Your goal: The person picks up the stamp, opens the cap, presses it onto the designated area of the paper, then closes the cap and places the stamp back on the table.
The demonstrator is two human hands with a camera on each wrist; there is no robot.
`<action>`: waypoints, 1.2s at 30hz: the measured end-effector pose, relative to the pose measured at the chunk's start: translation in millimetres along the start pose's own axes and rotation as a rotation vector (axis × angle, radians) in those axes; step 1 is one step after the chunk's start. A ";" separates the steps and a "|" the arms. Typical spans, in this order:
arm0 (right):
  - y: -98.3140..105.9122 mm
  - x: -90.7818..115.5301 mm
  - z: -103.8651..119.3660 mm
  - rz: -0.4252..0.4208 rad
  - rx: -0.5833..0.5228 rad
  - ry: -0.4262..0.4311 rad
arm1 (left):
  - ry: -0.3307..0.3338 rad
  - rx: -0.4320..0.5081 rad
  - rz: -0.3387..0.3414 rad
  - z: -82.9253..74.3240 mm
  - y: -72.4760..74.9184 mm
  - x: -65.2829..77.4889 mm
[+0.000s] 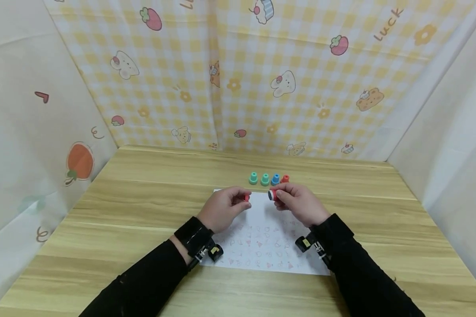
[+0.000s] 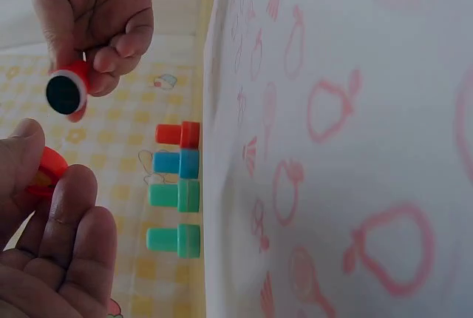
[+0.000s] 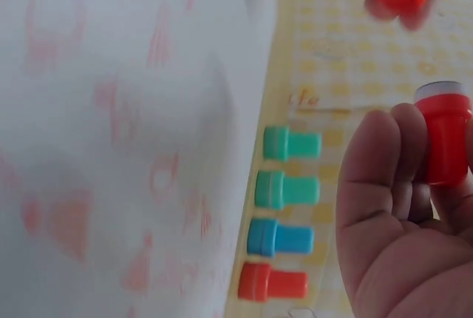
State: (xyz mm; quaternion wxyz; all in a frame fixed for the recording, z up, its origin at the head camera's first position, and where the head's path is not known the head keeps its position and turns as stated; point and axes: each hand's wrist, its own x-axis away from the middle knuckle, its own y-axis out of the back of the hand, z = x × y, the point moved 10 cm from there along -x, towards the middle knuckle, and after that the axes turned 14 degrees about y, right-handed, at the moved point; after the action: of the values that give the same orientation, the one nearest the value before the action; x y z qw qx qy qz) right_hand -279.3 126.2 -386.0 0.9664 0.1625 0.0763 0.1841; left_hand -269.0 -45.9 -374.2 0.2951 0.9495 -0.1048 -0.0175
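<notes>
My right hand (image 1: 303,207) pinches a small red stamp (image 1: 272,195) by its body, its dark round face bare and turned toward the left hand. Between thumb and fingers of my left hand (image 1: 221,210) is a red cap (image 2: 50,170), its hollow side partly showing in the left wrist view. A short gap separates cap and stamp, both held over the far edge of a white sheet (image 1: 258,211). Rows of pale red prints, some fruit-like, cover the sheet's nearer part.
Behind the sheet stand two green stamps (image 1: 253,178), a blue stamp (image 1: 275,179) and another red stamp (image 3: 273,282) in a row, all capped. A wooden table (image 1: 150,193) lies below. Yellow checked cloth (image 1: 242,101) hangs at the back, with pale cloth at both sides.
</notes>
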 end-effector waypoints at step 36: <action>3.8 -54.3 -8.9 0.163 0.959 -0.035 | 0.040 0.030 0.006 12.1 2.2 -2.4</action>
State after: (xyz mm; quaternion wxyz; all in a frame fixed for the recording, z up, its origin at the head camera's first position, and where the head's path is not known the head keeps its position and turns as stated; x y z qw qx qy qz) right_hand -332.4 111.4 -388.3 0.7661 0.5982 0.1234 0.2003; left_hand -272.9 -53.9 -383.0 0.2831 0.9536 -0.1022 0.0040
